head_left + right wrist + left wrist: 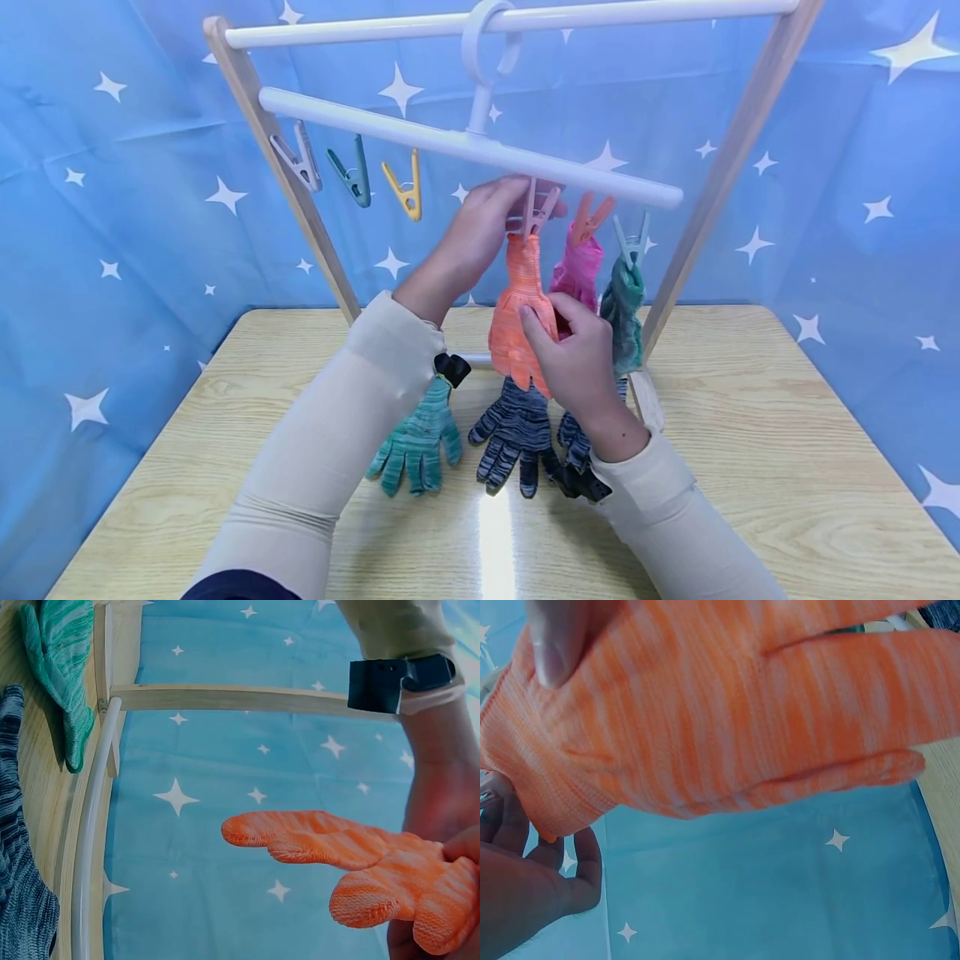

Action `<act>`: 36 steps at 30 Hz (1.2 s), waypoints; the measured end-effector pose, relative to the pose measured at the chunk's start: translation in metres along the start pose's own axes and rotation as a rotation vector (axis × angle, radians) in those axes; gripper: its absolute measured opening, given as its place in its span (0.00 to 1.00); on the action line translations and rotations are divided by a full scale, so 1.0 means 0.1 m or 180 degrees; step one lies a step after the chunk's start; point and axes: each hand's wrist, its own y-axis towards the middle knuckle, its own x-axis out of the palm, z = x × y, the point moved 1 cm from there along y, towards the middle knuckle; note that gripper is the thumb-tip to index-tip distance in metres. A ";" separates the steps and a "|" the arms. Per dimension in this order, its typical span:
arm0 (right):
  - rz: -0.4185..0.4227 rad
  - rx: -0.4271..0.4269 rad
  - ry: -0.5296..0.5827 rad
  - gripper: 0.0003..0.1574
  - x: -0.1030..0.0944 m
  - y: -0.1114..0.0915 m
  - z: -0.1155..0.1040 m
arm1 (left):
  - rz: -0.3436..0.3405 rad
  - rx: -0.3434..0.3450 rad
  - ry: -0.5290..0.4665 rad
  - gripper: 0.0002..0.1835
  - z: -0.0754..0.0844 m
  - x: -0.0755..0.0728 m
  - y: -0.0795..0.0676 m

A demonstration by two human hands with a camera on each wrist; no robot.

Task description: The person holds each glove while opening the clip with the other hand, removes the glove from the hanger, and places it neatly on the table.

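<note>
1. Head view: we list one orange glove [517,312], long axis near vertical, its cuff [522,257] up at the pink peg [531,225].
2. Right hand [581,354] — thumb and fingers pinch the glove's side.
3. Left hand [487,218] — nearer the cuff, fingers bent beside the peg; its grip we cannot tell.

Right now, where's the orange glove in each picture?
Head: just right of the middle, below the pink clip, with the right hand pinching it; here's the orange glove.
Left wrist: big, across the top half, from the left edge to the right edge.
Right wrist: lower right, fingers pointing left.
Shared landmark: the blue star curtain, behind the glove in all three.
</note>
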 end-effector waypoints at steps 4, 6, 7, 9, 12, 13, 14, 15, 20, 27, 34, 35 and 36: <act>-0.0010 -0.0004 -0.0021 0.13 0.00 0.00 0.00 | -0.0083 -0.0052 -0.0045 0.24 0.00 0.00 0.00; -0.0014 -0.0006 -0.0033 0.13 0.00 0.00 0.00 | -0.0107 -0.0073 -0.0095 0.24 0.00 -0.01 0.00; -0.0013 -0.0005 -0.0035 0.13 0.01 0.00 0.00 | -0.0123 -0.0083 -0.0121 0.24 0.00 -0.01 0.00; -0.0017 -0.0002 -0.0027 0.13 0.01 0.00 0.00 | -0.0165 -0.0087 -0.0175 0.25 -0.01 -0.02 0.00; -0.0017 -0.0011 -0.0016 0.12 0.01 0.00 0.01 | -0.0239 -0.0098 -0.0232 0.25 -0.02 -0.03 0.00; -0.0017 -0.0017 -0.0015 0.12 0.01 0.00 0.01 | -0.0254 -0.0113 -0.0263 0.25 -0.02 -0.04 0.00; -0.0017 -0.0024 -0.0015 0.12 0.01 0.00 0.00 | -0.0269 -0.0112 -0.0280 0.25 -0.02 -0.04 0.00; -0.0018 -0.0029 -0.0016 0.12 0.01 0.00 0.00 | -0.0275 -0.0131 -0.0312 0.25 -0.02 -0.04 0.00; -0.0022 -0.0025 -0.0027 0.12 0.01 -0.01 0.00 | -0.0263 -0.0212 -0.0425 0.24 -0.03 -0.04 0.00; -0.0029 -0.0026 -0.0021 0.12 0.02 -0.01 0.01 | -0.0335 -0.0259 -0.0533 0.24 -0.04 -0.06 0.01; -0.0015 -0.0049 -0.0035 0.10 0.02 0.00 0.02 | -0.0419 -0.0332 -0.0701 0.23 -0.06 -0.07 0.02; -0.0010 -0.0055 -0.0041 0.10 0.02 0.00 0.01 | -0.0431 -0.0333 -0.0717 0.23 -0.06 -0.08 0.02; -0.0004 -0.0059 -0.0046 0.10 0.02 0.00 0.01 | -0.0426 -0.0343 -0.0737 0.23 -0.06 -0.08 0.02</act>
